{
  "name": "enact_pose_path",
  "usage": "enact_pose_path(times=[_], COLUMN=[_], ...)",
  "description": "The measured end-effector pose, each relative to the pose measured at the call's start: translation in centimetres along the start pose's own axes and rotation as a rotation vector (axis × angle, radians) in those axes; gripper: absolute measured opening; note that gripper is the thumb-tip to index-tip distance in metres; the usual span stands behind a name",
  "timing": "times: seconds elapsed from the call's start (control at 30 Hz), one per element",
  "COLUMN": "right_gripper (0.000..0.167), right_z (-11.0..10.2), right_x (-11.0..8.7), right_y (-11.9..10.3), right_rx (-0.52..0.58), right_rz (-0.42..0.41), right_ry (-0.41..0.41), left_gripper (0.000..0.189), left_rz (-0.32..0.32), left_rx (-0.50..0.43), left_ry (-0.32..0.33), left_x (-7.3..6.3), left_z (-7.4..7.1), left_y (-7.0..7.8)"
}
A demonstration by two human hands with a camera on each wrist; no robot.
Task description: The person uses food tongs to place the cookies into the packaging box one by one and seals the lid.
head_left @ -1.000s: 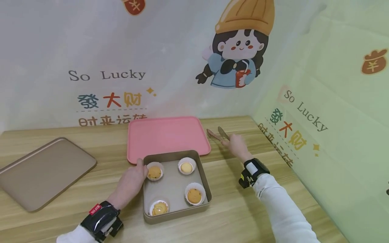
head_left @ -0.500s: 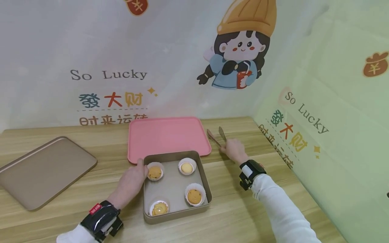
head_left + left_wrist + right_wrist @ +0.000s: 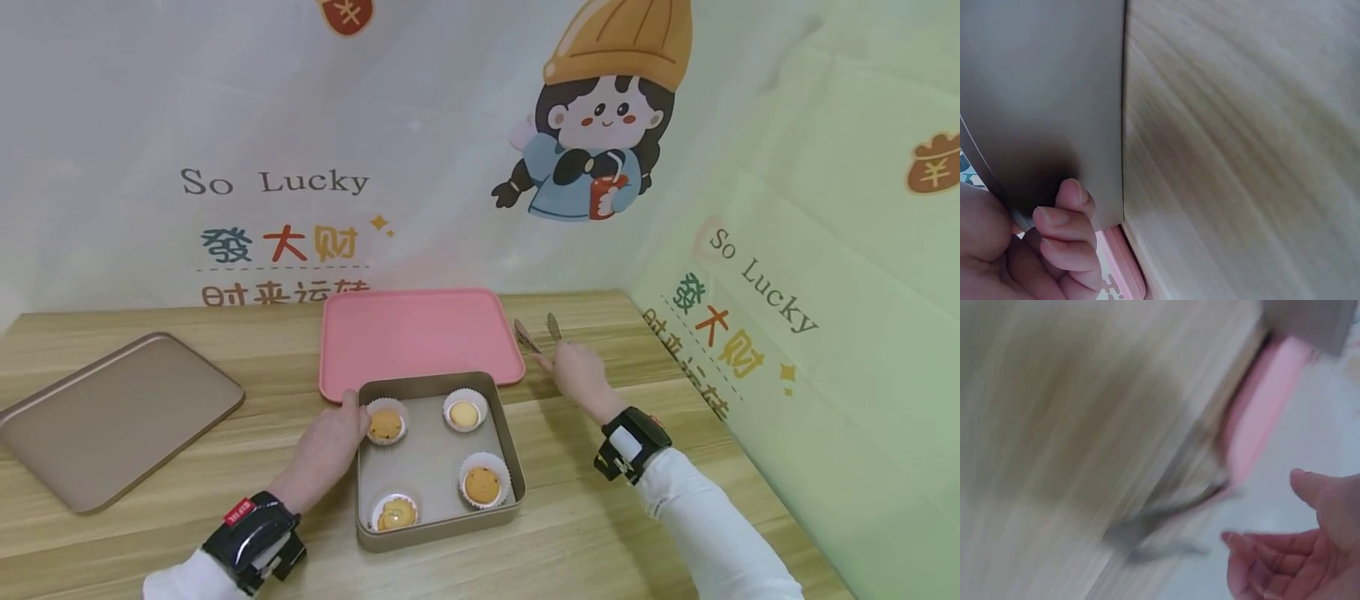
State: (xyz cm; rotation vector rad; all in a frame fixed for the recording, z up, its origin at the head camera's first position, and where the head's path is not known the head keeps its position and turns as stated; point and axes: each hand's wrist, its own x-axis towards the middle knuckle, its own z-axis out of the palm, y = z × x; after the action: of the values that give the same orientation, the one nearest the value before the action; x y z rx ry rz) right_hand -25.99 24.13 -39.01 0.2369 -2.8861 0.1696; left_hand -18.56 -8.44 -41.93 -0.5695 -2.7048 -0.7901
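My left hand (image 3: 330, 450) grips the left wall of a square brown baking pan (image 3: 420, 467), thumb over the rim and fingers curled against the outside. Inside sit a chocolate-chip muffin (image 3: 386, 425), a pale plain cake (image 3: 463, 414), a second speckled muffin (image 3: 482, 485) and a flower-shaped cookie (image 3: 396, 513), all in white paper cups. Metal tongs (image 3: 1141, 534) rest on the table, their arms spread. Beside them, my right hand (image 3: 1291, 556) is apart in the right wrist view, thumb and fingers parted, holding nothing. In the head view this hand partly covers the tongs (image 3: 527, 336).
A pink tray (image 3: 420, 333) lies behind the baking pan, touching or very near its back wall. Farther left is a flat brown baking sheet (image 3: 123, 417). Printed cloth (image 3: 420, 125) hangs along the back and right side of the wooden table (image 3: 285, 550).
The tongs' arms look slightly farther apart than a second ago, and my right hand has shifted around their handle end. The head view has turned slightly. My left hand keeps its hold.
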Motion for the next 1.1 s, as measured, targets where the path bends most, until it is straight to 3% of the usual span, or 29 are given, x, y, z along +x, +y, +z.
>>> enact_pose_path(times=[0.1, 0.27, 0.37, 0.5, 0.73, 0.87, 1.03, 1.1], right_gripper=[0.033, 0.035, 0.040, 0.042, 0.042, 0.042, 0.041, 0.041], right_z=[-0.7, -0.6, 0.1, 0.9, 1.2, 1.2, 1.1, 1.1], right_x=[-1.2, -3.5, -4.3, -4.6, -4.8, -5.0, -5.2, -5.3], right_y=[-2.2, -5.3, -6.2, -6.4, -6.1, -6.0, -6.1, -6.2], right_rx=[0.137, 0.313, 0.294, 0.218, 0.184, 0.190, 0.183, 0.189], right_rz=[-0.105, -0.151, -0.183, -0.214, -0.202, -0.198, -0.201, -0.198], right_ry=[-0.012, -0.202, -0.254, -0.215, -0.177, -0.166, -0.151, -0.144], left_gripper=[0.013, 0.015, 0.015, 0.013, 0.025, 0.039, 0.058, 0.064], left_rz=[-0.035, -0.033, -0.005, 0.009, -0.092, -0.190, -0.384, -0.465], left_rx=[-0.013, 0.001, 0.022, 0.016, -0.087, -0.021, 0.149, 0.176], left_ry=[-0.003, 0.006, 0.014, 0.001, -0.074, -0.127, -0.190, -0.192], left_x=[-0.1, -0.2, -0.2, 0.0, 0.4, -0.1, -2.1, -3.3], left_z=[-0.3, -0.5, -0.6, -0.7, -2.4, -4.8, -9.0, -10.7], left_y=[0.0, -0.2, -0.4, -0.4, -0.7, -3.0, -7.8, -9.9])
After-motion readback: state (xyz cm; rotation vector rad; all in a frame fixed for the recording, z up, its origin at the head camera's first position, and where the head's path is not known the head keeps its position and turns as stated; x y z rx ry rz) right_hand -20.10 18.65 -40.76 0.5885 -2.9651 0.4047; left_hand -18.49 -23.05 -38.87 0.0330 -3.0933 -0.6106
